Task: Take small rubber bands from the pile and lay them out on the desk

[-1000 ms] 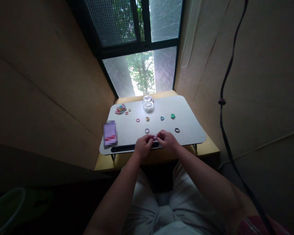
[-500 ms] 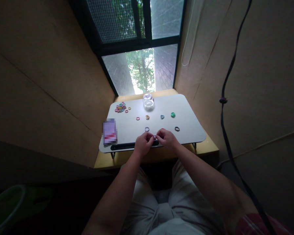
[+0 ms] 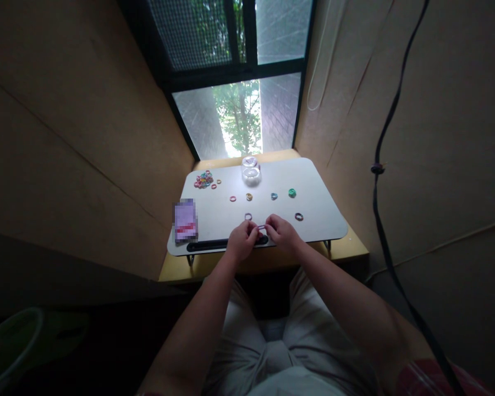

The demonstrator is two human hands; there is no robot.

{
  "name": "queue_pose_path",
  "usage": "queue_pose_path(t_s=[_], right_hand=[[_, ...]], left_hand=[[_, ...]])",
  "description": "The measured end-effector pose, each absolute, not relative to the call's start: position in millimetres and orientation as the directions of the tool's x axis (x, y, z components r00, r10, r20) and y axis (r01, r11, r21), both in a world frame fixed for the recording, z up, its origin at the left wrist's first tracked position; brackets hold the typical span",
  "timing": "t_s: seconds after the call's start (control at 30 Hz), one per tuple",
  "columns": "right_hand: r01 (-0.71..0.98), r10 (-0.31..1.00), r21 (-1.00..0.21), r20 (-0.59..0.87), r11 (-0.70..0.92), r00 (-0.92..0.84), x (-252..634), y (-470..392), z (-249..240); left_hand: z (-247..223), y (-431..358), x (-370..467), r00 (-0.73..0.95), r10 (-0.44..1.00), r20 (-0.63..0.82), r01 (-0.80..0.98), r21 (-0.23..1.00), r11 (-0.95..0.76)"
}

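Observation:
Between my two hands a small pale purple hair tie (image 3: 262,226) is pulled out lengthwise. My left hand (image 3: 242,240) pinches one end of it, and my right hand (image 3: 281,230) grips the other. Both are over the front edge of the white table (image 3: 214,220). Just beyond my fingers lies another purple hair tie (image 3: 248,216), with a dark one (image 3: 299,216) to the right. Farther back, pink (image 3: 232,198), yellow (image 3: 249,197), blue (image 3: 274,196) and green (image 3: 292,193) hair ties form a spaced row.
A pile of mixed hair ties (image 3: 203,179) sits at the back left, near a clear round container (image 3: 251,171). A blurred purple package or phone (image 3: 185,221) lies at the left edge. A black slot (image 3: 206,246) runs along the front. Walls and a window enclose the table.
My fingers have drawn slightly apart, and the hair tie between them now shows as a stretched loop. The things on the table have stayed put.

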State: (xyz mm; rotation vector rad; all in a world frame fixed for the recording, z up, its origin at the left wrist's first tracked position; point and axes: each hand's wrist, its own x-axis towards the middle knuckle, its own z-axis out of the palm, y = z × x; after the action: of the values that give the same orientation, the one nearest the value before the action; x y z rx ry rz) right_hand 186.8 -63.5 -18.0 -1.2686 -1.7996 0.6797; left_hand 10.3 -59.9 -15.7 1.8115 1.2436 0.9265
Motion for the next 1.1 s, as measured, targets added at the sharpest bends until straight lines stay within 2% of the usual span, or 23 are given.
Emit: queue_pose_path(t_s=[0.3, 0.57, 1.1], right_hand=[[0.469, 0.943, -0.819, 0.294, 0.332, -0.154, 187.5, -62.4, -20.2], [0.5, 0.938, -0.794, 0.298, 0.346, -0.175, 187.9, -62.7, -18.6], [0.503, 0.934, -0.787, 0.308, 0.357, -0.18, 187.3, -63.4, -18.4]], left_hand=[[-17.0, -62.2, 9.6, 0.299, 0.944, 0.14, 0.352, 0.903, -0.245], [-10.3, -65.8, 10.7, 0.263, 0.947, 0.186, 0.508, 0.808, -0.3], [-10.6, -65.5, 11.1, 0.234, 0.955, 0.181, 0.556, 0.781, -0.284]])
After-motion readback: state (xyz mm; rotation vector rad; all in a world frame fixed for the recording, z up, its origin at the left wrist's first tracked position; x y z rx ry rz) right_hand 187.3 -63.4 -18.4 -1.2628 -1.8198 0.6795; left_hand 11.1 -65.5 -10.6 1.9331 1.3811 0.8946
